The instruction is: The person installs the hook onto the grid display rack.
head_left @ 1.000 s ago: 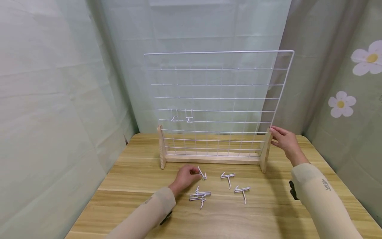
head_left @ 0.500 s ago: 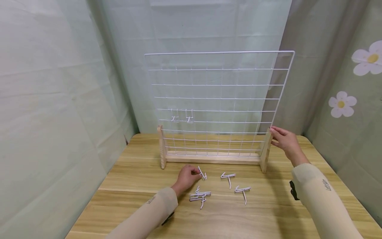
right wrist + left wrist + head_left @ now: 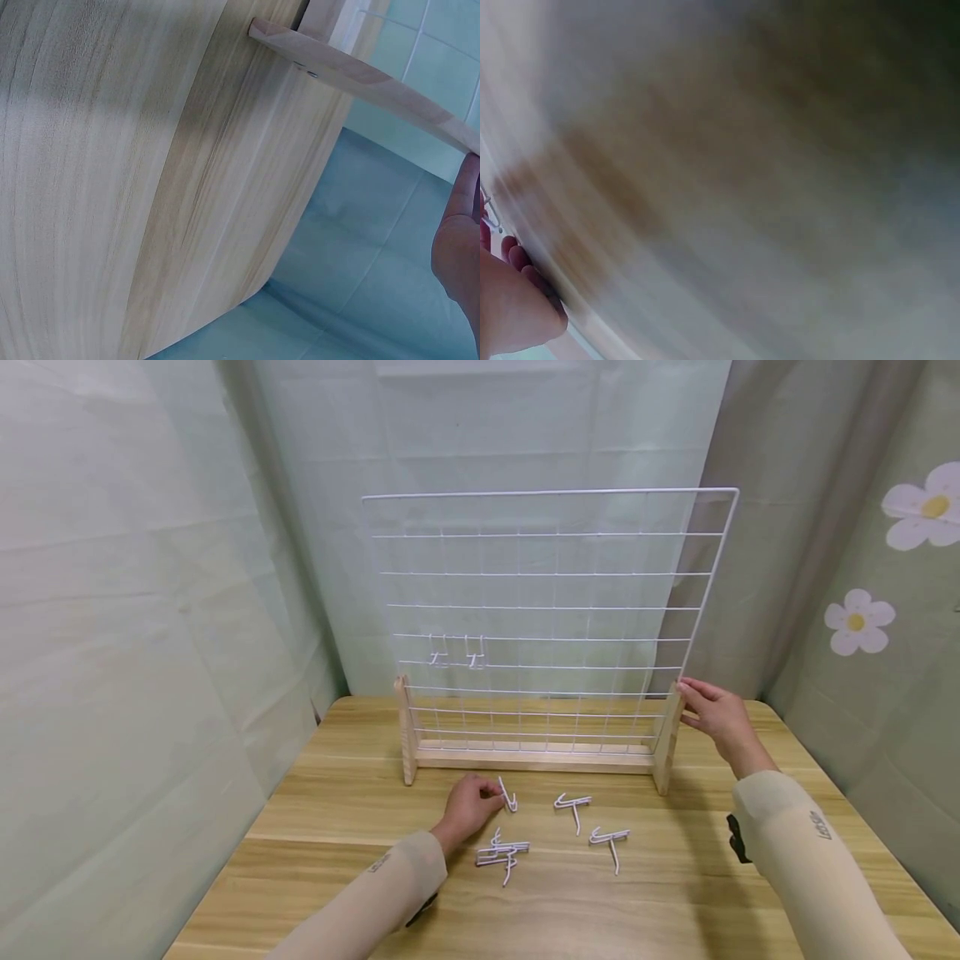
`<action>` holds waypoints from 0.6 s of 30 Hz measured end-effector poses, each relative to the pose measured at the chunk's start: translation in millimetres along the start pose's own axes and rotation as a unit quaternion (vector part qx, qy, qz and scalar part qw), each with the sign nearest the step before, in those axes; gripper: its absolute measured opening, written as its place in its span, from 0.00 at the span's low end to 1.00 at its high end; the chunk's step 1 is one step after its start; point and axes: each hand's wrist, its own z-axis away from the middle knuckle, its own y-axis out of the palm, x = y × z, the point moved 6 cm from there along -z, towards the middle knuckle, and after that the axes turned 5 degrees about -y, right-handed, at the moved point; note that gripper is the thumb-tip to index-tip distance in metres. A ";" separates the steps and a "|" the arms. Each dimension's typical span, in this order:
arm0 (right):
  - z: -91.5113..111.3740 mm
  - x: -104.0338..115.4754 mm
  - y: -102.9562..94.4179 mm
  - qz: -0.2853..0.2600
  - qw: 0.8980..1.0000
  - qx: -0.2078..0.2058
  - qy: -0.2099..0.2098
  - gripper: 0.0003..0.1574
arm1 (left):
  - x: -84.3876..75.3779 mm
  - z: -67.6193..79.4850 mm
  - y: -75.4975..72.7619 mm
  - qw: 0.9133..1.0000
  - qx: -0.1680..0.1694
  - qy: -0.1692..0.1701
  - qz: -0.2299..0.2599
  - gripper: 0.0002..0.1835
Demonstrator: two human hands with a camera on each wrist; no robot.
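Wood-grain table (image 3: 525,927); pale curtains (image 3: 525,443) behind and at left; green drape (image 3: 915,760) at right with white, yellow-centred flowers (image 3: 859,622).

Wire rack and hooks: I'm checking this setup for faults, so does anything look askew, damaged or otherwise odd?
No damage shows on the rack. Only the hook cluster beside the left sleeve looks slightly untidy: its hooks overlap in a jumble, while the two hooks to its right lie apart.

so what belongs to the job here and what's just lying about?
Job:
Hook at the left hand
Clustered hooks nearby
Two separate hooks further right
Wire grid with two hung hooks
Wooden stand, right hand on its upright

Only surroundings, it seems:
Tabletop
Flower-print cloth
Plain backdrop
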 end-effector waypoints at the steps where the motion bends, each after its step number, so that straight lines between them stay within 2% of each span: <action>1: 0.0 0.0 0.0 0.000 1.000 -0.001 0.000 0.43 | -0.8 0.2 -0.7 1.000 0.000 -0.001 0.001 0.04; 12: -0.1 -0.5 -0.3 -0.003 1.000 0.000 -0.001 0.43 | -4.0 -3.1 -6.2 0.999 -0.004 -0.015 0.032 0.03; 18: 0.1 -0.4 -1.2 -0.003 1.000 -0.002 0.001 0.43 | -5.1 -7.2 -11.4 0.998 -0.025 -0.020 0.053 0.03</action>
